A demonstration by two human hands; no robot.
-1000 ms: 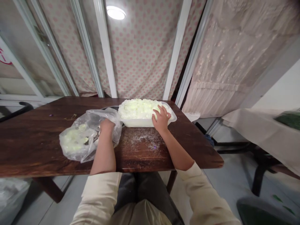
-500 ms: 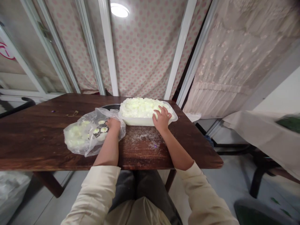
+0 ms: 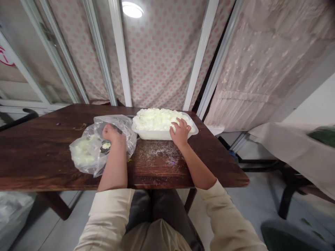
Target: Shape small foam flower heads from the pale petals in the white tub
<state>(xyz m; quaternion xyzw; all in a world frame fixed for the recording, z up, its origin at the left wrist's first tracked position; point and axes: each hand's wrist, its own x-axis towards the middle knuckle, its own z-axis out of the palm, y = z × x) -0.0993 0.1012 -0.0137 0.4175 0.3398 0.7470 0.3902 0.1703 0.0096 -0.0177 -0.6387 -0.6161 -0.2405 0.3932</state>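
A clear plastic bag (image 3: 89,153) with pale yellow-white flower heads lies on the dark wooden table (image 3: 39,157). My left hand (image 3: 111,134) is inside or at the bag's mouth, fingers curled; what they hold is hidden. A white tray (image 3: 154,134) heaped with the same pale flower heads stands at the table's far side. My right hand (image 3: 180,133) rests on the tray's near right rim, fingers spread over the heap.
White crumbs (image 3: 162,155) are scattered on the table in front of the tray. A dark pan edge shows behind the bag. A cloth-covered table (image 3: 295,150) stands to the right, a plastic sack (image 3: 13,216) at lower left on the floor.
My left hand has moved left and further into the bag, and the bag has bunched up around it. My right hand has stayed on the tray.
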